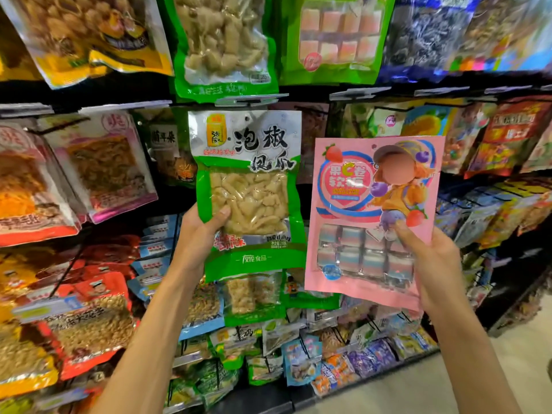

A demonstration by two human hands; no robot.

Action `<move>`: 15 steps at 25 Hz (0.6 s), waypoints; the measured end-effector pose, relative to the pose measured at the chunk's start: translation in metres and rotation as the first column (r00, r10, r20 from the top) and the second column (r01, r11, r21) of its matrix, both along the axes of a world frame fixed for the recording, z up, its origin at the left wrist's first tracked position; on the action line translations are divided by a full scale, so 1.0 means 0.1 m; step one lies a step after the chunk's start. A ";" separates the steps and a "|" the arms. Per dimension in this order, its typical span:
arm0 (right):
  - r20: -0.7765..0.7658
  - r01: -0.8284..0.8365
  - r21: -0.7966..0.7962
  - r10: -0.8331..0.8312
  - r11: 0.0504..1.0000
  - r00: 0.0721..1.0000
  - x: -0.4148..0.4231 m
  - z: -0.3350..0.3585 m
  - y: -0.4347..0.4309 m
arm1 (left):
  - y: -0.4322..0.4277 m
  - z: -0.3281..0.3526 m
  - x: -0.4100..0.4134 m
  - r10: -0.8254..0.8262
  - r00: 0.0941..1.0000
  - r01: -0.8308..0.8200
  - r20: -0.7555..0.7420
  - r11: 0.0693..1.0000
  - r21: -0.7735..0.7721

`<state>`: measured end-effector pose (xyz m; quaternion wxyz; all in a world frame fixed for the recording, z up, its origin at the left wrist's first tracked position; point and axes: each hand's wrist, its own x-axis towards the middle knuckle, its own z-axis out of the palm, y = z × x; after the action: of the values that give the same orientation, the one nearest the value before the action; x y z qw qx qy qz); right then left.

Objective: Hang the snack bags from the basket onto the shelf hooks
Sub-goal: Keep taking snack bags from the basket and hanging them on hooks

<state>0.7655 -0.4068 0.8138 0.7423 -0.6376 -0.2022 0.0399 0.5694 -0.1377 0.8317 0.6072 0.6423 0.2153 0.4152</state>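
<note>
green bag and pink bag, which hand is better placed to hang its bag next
Left. The left hand holds the green bag with its top hole just under a hook; the pink bag in the right hand sits lower.

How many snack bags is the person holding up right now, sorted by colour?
Green bag, in the left hand: 1
Pink bag, in the right hand: 1
Total held: 2
</note>
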 end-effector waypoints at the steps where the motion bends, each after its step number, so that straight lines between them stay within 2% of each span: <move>1: 0.003 -0.014 -0.005 0.014 1.000 1.000 0.03 0.02 0.00 | -0.01 0.00 0.02 0.013 1.000 -0.013 0.006 1.000 -0.004; 15: 0.044 -0.103 0.018 0.102 0.995 0.994 0.52 0.27 0.37 | 0.05 0.01 0.24 0.086 0.995 -0.086 -0.045 0.996 -0.010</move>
<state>0.8173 -0.3701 0.8406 0.7411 -0.6195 -0.2510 0.0622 0.5936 -0.1323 0.8325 0.5875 0.6381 0.2588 0.4252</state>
